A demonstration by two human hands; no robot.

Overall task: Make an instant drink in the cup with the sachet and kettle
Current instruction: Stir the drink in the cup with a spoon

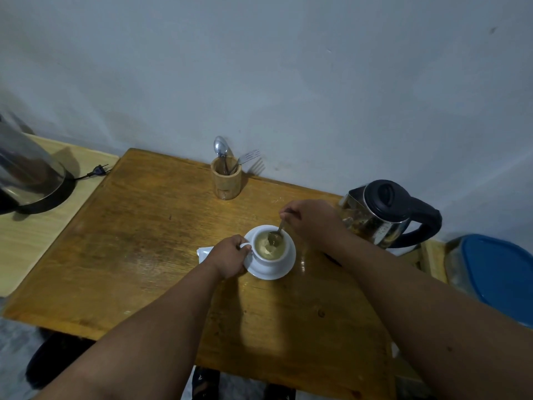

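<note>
Stirring stage, seen from my head cam: my left hand point(230, 256) pinches the handle of the white cup point(269, 249), and my right hand point(310, 219) holds a teaspoon point(275, 236) by the top of its stem, bowl dipped in the drink.

The cup sits on its saucer point(285, 268) near the middle of the wooden desk point(144, 241). I judge the left-hand grip is there to brace it — a light cup on a smooth saucer would slide or turn under the spoon w/o that anchor. Right-hand fingers are closed on the stem high up, which keeps them clear of hot liquid and lets the wrist do the circling.

The liquid is pale tan w/ lighter patches on top; I read those as foam or powder not yet dissolved, so mixing looks unfinished, though I can't be sure.

The glass kettle point(386, 215) stands upright just beyond my right wrist, handle turned away to the right — set aside, close enough for a top-up. A white scrap point(203, 252) peeks out from under my left hand, touching the saucer's left side; prob. the sachet, but too hidden to tell whether it is empty.

At the back edge, against the wall, a wooden holder point(226, 181) keeps a spare spoon and fork upright. A second, steel kettle point(28, 174) sits far left on a paler surface, its plug point(99, 169) lying loose.
</note>
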